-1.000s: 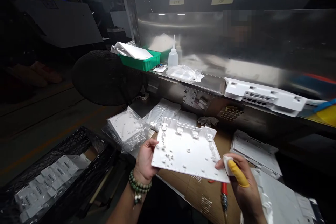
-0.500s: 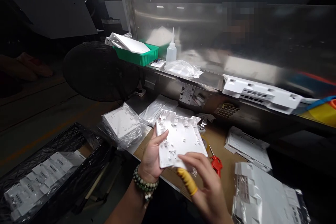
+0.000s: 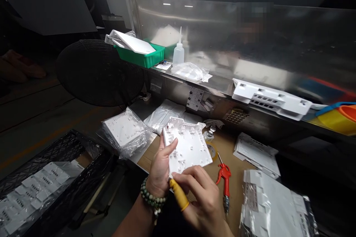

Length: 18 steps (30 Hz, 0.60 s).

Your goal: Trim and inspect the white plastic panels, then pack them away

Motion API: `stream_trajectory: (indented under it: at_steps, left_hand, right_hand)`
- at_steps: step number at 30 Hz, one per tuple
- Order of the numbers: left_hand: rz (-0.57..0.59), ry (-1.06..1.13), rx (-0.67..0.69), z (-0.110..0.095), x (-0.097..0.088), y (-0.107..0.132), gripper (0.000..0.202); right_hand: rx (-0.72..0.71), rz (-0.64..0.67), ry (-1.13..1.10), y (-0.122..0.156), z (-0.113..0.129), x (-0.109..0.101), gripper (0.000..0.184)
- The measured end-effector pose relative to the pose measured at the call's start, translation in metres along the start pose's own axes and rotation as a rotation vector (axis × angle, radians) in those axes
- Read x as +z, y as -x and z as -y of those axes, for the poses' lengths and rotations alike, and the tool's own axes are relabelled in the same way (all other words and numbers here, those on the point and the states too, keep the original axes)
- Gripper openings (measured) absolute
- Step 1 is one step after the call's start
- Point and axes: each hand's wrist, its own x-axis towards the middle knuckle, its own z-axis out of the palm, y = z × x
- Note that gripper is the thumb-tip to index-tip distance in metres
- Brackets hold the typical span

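My left hand [image 3: 160, 166], with a bead bracelet on its wrist, grips the left edge of a white plastic panel [image 3: 187, 147] with small clips and ribs, held tilted over the cardboard-covered bench [image 3: 239, 172]. My right hand [image 3: 200, 198] wears a yellow finger cot and has its fingers curled at the panel's near bottom edge, pressing there. Whether a small white piece is still pinched in those fingers is hidden.
A red air blow gun [image 3: 224, 179] lies right of the panel. Bagged white panels [image 3: 126, 133] lie left, more stacked at right [image 3: 274, 203]. A black crate [image 3: 50, 177] of parts is lower left. On the steel shelf: green bin [image 3: 141, 56], squeeze bottle [image 3: 178, 51], long white part [image 3: 271, 98]. A black fan [image 3: 97, 72] stands left.
The panel turned from wide and flat to narrower and closer to me. My right hand moved from its right corner across to its near bottom edge. My left hand kept its grip.
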Motion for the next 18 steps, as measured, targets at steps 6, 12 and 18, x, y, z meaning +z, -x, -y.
stream_trajectory:
  at_steps: [6, 12, 18]
  left_hand:
    - [-0.017, -0.002, 0.013, 0.003, 0.002, -0.001, 0.074]
    - [-0.016, 0.018, -0.043, 0.004, 0.0, -0.005, 0.072]
    - [0.191, 0.09, -0.162, -0.027, -0.048, -0.019, 0.061]
  right_hand:
    - [0.048, 0.005, 0.024, 0.004, -0.004, -0.002, 0.016]
    - [0.019, -0.054, 0.063, 0.005, -0.004, 0.009, 0.017]
    - [0.267, -0.199, 0.208, 0.037, -0.056, -0.051, 0.024]
